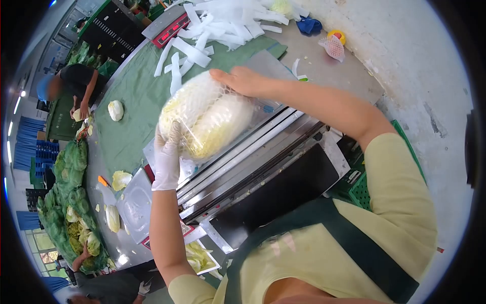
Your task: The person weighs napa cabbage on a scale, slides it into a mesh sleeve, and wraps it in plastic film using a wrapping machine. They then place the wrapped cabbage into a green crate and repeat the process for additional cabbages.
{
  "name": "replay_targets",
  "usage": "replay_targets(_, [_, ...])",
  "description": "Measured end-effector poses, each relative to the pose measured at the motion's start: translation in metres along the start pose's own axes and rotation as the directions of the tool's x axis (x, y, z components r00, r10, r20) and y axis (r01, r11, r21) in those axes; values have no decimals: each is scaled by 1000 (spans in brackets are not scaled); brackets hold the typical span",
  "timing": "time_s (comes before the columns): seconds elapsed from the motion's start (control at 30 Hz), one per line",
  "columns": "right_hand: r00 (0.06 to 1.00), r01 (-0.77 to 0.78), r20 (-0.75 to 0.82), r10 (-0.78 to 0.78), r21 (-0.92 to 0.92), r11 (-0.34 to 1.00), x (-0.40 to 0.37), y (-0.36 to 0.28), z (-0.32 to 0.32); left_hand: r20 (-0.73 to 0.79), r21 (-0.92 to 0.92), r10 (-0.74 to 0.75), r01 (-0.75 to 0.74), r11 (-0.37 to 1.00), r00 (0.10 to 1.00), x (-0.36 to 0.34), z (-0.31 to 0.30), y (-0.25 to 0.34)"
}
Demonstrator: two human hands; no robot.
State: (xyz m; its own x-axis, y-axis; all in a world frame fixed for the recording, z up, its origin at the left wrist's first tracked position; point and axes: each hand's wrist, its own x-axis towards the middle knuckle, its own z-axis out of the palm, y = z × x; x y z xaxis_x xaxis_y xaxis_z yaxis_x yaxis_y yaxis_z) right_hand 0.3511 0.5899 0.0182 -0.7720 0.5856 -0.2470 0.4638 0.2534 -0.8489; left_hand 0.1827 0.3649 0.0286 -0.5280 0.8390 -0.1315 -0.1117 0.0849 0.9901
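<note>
Two pale napa cabbages (215,126), side by side in white foam netting, are held up between my hands above a metal wrapping machine (263,157). My left hand (167,157), in a thin white glove, grips their near-left end with the thumb over the netting. Across the far-right end lies my right hand (240,81), bare, its fingers closed over the edge. The undersides of the cabbages are hidden.
White foam strips (228,25) are heaped on the green cloth (126,101) by a red-display scale (171,30). A clear-topped scale (136,205), an orange-handled knife (104,181) and a loose cabbage (115,110) lie left. Two co-workers handle cabbages beyond.
</note>
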Motion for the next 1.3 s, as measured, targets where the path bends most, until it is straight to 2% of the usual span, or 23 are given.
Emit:
replay_targets(0.03, [996,-81,44,79,44,996,1,2,2,37,-9,-61,62,998,997,3,-4,-1])
replay_targets(0.13, [991,-29,132,14,114,993,-11,2,1,105,8,-252,253,968,962,14,-16,-21])
replay_targets(0.17, [991,-64,125,53,89,994,-12,2,-1,99,47,-308,305,951,946,22,-20,-23])
replay_targets(0.23, [986,-131,105,127,36,991,-10,-1,-6,21,272,-293,276,922,956,31,-27,-22])
replay_targets(0.3, [999,40,38,-35,-141,989,-27,2,-24,18,562,22,-28,827,1000,-1,-23,2])
replay_targets(0.33, [991,131,6,-133,-234,963,-35,0,-39,59,686,191,-179,706,980,-13,-22,12])
replay_targets(0.37, [971,235,93,-220,-203,951,-53,-3,-46,217,589,301,-370,718,929,-21,-21,12])
replay_targets(0.4, [936,330,181,-300,-163,930,-70,-4,-43,314,658,314,-443,608,896,-21,-17,11])
replay_targets(0.47, [852,513,226,-472,-187,838,-64,9,-26,494,734,286,-570,368,821,-24,-4,0])
replay_targets(0.5, [799,594,250,-548,-186,782,-61,16,-16,433,727,351,-552,409,830,-18,4,-7])
replay_targets(0.6, [776,605,207,-596,24,796,-50,19,-8,325,383,288,-404,831,901,-13,8,-24])
replay_targets(0.7, [790,613,104,-604,-132,779,-51,7,-5,228,288,425,-477,830,876,-16,16,-25])
replay_targets(0.8, [746,665,68,-662,-126,736,-63,-5,-7,209,415,416,-466,781,885,-26,16,-10])
replay_targets(0.83, [756,650,48,-653,-176,739,-76,-14,-9,206,389,437,-483,785,876,-30,18,-7])
replay_targets(0.93, [702,682,-15,-712,-276,677,-103,-30,-17,175,399,506,-531,748,845,-51,33,25])
replay_targets(1.07, [797,588,2,-604,-230,775,-163,-31,-14,152,270,297,-329,905,943,-101,51,39])
replay_targets(1.1, [819,562,11,-574,-226,796,-180,-23,-9,201,355,286,-342,870,937,-115,48,29])
replay_targets(1.13, [837,536,20,-546,-223,814,-197,-13,-4,163,256,181,-219,942,970,-133,55,19])
replay_targets(1.2, [871,489,40,-489,-160,857,-230,12,13,218,511,185,-274,815,958,-164,54,-5])
replay_targets(1.27, [922,386,84,-378,-124,914,-263,30,25,239,577,130,-249,778,962,-195,59,-26])
replay_targets(1.3, [927,370,105,-360,-98,924,-276,41,28,287,603,130,-285,745,949,-207,61,-33])
